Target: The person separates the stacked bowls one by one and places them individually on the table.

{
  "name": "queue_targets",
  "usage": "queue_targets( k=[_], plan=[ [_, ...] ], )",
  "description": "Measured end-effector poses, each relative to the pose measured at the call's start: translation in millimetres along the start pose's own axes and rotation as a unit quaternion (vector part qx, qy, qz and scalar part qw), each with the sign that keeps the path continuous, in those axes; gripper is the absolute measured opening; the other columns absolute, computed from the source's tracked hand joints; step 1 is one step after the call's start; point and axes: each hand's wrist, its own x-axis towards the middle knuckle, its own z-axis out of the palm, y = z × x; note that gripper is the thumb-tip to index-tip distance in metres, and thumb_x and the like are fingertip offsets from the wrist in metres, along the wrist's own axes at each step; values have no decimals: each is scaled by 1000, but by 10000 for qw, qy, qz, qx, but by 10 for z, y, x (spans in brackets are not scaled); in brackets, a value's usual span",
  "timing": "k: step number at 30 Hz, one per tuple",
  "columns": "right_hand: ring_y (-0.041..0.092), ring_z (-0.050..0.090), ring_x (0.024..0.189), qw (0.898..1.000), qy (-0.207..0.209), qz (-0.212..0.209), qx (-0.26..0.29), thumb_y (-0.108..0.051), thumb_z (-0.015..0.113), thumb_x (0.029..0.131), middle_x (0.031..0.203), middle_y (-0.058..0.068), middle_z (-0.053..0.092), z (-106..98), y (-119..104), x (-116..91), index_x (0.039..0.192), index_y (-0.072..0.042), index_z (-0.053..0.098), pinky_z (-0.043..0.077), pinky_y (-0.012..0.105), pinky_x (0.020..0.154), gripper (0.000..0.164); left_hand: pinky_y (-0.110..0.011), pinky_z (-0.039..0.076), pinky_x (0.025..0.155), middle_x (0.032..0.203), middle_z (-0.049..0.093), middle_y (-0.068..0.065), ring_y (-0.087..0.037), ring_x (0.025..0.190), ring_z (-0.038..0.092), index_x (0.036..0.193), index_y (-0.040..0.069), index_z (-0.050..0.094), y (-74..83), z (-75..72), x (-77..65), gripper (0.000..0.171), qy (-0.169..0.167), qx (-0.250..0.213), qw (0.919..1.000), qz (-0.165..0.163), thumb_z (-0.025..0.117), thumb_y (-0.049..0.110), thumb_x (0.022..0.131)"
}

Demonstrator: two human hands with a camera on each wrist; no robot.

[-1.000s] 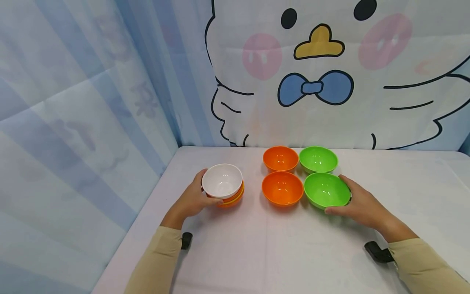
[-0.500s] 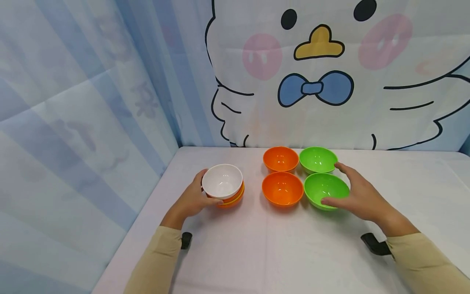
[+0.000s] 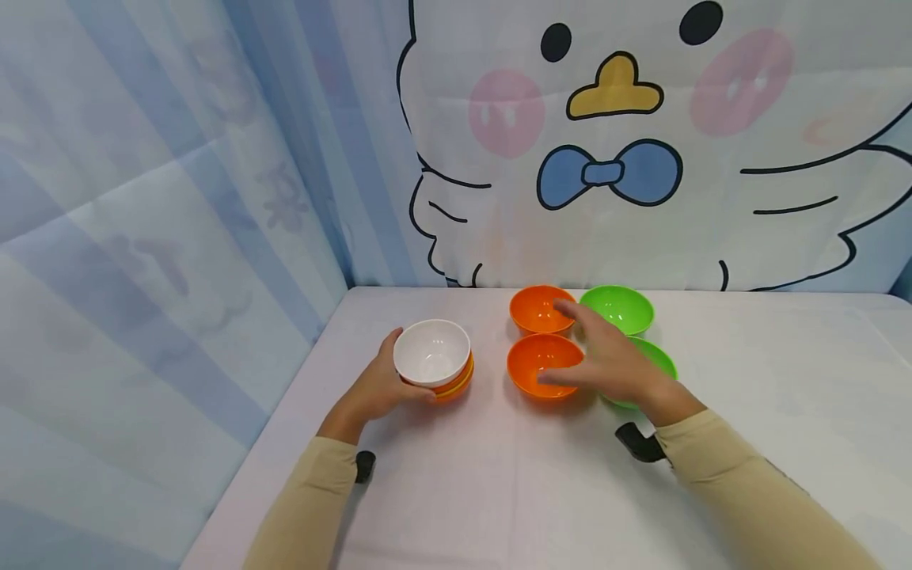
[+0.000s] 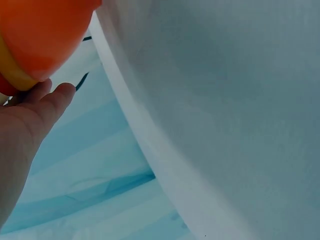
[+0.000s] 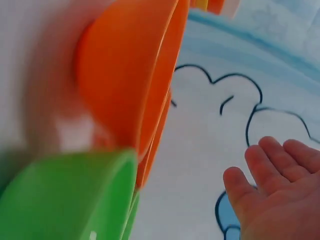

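My left hand [image 3: 378,388] grips the side of a stack of bowls, thumb in front and fingers behind. A white bowl [image 3: 431,352] tops the stack, with orange and yellow bowls [image 3: 456,383] under it. Two orange bowls stand to its right, a near one [image 3: 527,368] and a far one [image 3: 533,310]. Beside them are a near green bowl [image 3: 661,358], partly covered by my right hand, and a far green bowl [image 3: 618,307]. My right hand [image 3: 613,360] hovers over the near bowls, fingers spread and holding nothing; the right wrist view shows its fingertips [image 5: 280,165] apart from the bowls.
A white cloth covers the table [image 3: 456,491]. Behind it hangs a curtain with a cartoon bird [image 3: 606,174], and a blue striped curtain [image 3: 178,261] borders the left side. Black wrist straps or mounts [image 3: 640,442] stick out at the sleeves.
My right hand has let go of the near green bowl, lifted, and moved left to hover over the near orange bowl. The left hand and its stack have hardly moved.
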Motion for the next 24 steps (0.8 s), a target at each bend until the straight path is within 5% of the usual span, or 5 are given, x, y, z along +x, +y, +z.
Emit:
queue_targets(
  k=[11,24],
  plan=[
    [35,36,141,9979,-527,-354,-147,-40,87,74,157,14,35,542,-355,425,155,-4,29,34,57,111,107,-53,35,112,149,41,-18,-34,133,43,155,1,18,-55,18,11,117,100,17,9997,226,94,22,68],
    [30,44,135,9941,-1053,265,59,-40,86,78,153,11,42,986,-502,762,158,-5,26,43,50,106,106,-51,40,107,146,42,-17,-33,128,45,154,2,19,-63,-13,4,113,9,65,9992,406,92,24,70]
  ],
)
